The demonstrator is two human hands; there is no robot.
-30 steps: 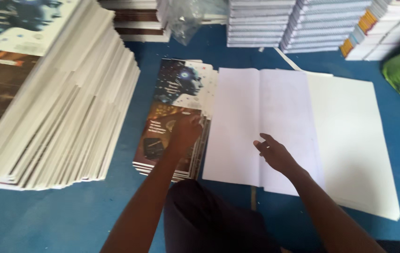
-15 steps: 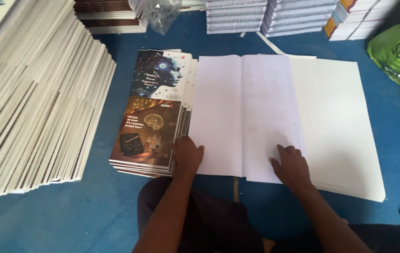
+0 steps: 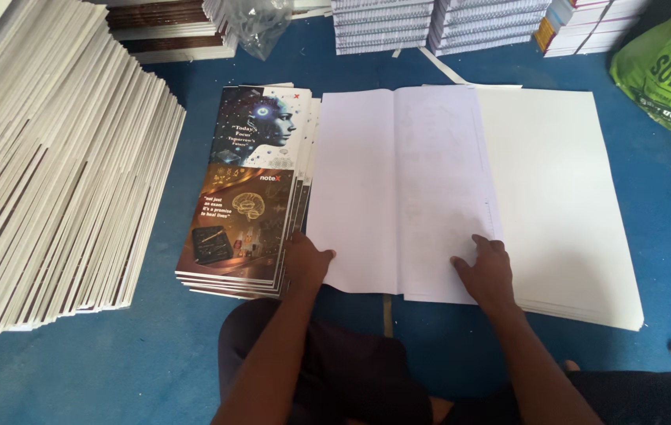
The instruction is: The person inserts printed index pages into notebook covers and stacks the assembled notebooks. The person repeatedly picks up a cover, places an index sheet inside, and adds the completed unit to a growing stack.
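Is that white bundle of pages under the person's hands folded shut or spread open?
Spread open. The white page bundle lies flat with a centre crease between two leaves; the left hand and right hand press its lower edge.

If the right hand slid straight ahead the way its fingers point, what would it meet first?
Only more paper: the right hand lies flat on the open white sheets, fingers pointing up the page. The spiral-bound stacks lie beyond, probably.

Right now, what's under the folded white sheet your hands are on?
Under the folded sheet, the right hand end overlaps a stack of white sheets; its left part near the left hand hides whatever lies beneath.
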